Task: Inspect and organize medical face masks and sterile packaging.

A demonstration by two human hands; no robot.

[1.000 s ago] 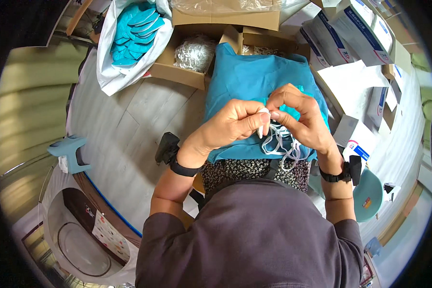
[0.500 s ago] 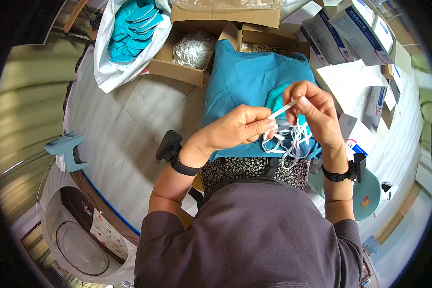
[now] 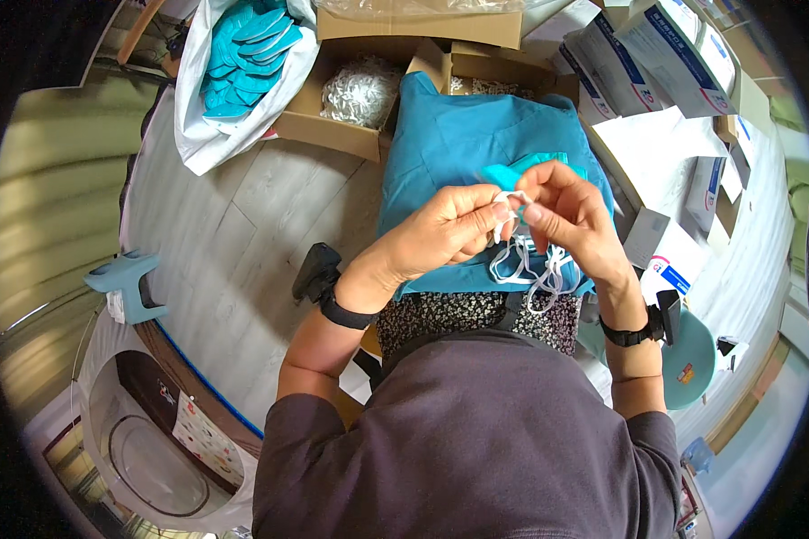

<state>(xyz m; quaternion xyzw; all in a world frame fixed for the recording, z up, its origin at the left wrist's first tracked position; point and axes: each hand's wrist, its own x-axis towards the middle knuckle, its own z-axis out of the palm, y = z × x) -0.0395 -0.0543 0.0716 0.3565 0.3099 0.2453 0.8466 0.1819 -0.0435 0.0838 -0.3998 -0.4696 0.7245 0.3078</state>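
Note:
Close together over my lap, both hands work on a narrow white elastic strap [image 3: 514, 195], which bends in a small loop between them. My left hand [image 3: 454, 229] is closed, pinching the strap between thumb and forefinger. Thumb and fingers of my right hand [image 3: 573, 216] curl around its other end. A teal piece of mask-like fabric [image 3: 503, 173] shows just beyond my fingers, partly hidden by my right hand. Below the hands, a tangle of white elastic straps [image 3: 548, 272] lies on a blue cloth-covered cushion [image 3: 476, 130] across my lap.
A white sack [image 3: 193, 135] of teal padded pieces [image 3: 243, 67] stands far left. Beside it, a cardboard box [image 3: 328, 133] holds a white stringy bundle [image 3: 361, 92]. White and blue cartons [image 3: 670, 67] pile up at right, above a teal stool [image 3: 692, 364]. Another pale blue stool [image 3: 130, 283] stands left.
The strap was stretched straight between my hands and now curves in a loop. My right hand has come lower and closer to the left. The teal fabric beyond has shifted left.

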